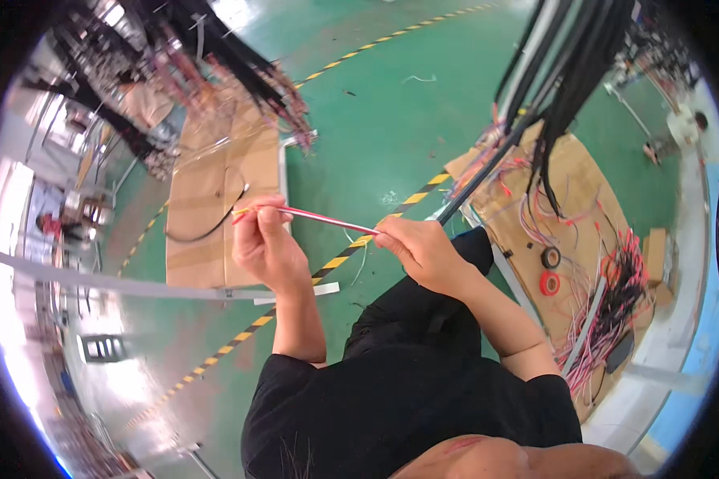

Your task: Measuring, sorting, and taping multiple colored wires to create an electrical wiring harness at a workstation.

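Observation:
A thin bundle of red and white wires (pixel 327 219) is stretched between my two hands in front of my body. My left hand (pixel 272 243) is closed, pinching the bundle near its end; small yellow and red tips poke out past the fingers. Closed around the other end of the wires is my right hand (pixel 425 249), thumb and fingers together. A black sleeved cable (pixel 487 180) slants down from the upper right and ends close to the right hand. Whether the wires come out of this cable is hidden by that hand.
On the left stands a bench topped with cardboard (pixel 224 180), a thin black cable curving over it. The right bench's cardboard (pixel 587 188) carries a black tape roll (pixel 544 260), a red tape roll (pixel 542 288) and tangled red wires (pixel 615 295). Black cables (pixel 571 72) hang above.

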The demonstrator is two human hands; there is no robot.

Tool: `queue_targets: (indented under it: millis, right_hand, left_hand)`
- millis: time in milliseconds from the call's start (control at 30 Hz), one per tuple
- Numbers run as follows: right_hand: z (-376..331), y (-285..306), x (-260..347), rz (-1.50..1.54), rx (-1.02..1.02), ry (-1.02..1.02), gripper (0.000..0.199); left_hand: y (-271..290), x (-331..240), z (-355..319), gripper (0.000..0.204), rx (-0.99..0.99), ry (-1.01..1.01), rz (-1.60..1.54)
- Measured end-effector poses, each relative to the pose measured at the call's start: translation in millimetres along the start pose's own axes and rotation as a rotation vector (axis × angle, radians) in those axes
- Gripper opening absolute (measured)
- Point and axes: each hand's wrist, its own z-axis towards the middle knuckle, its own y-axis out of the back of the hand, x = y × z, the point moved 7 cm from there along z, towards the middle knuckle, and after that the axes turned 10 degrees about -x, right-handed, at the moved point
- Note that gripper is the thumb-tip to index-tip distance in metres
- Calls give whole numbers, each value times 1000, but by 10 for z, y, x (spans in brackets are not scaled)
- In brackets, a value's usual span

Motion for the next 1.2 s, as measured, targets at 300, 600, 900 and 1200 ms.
queue_targets:
  millis: [300, 600, 900, 1200]
  right_hand:
    - [249, -489, 247, -255, 170, 244, 13]
    - [320, -495, -3, -337, 177, 33, 15]
    - [430, -428, -176, -351, 8, 81, 14]
    - [490, -386, -253, -335, -57, -22, 9]
  left_hand:
    - [878, -214, 551, 17, -251, 0, -38]
    - [1202, 632, 568, 18, -343, 248, -129]
    - [1215, 1618, 386, 17, -442, 538, -188]
    - [1148, 2045, 248, 17, -440, 680, -229]
